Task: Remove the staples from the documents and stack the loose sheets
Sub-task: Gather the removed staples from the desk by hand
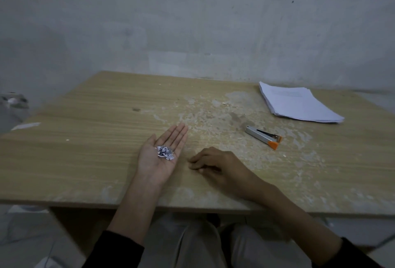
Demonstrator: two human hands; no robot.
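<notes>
Left hand bears paper scraps; right hand rests on table.

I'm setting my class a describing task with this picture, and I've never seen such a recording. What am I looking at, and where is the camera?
No machine here: a person sits at a wooden table, and one camera worn on the head looks down at the bare hands. The left hand lies palm up, fingers straight, carrying a small heap of paper scraps. The right hand rests palm down, bent fingertips on the table, nothing visible in it. Beyond it lie a silver stapler with an orange tip and, farther right, a stack of white sheets.
</notes>
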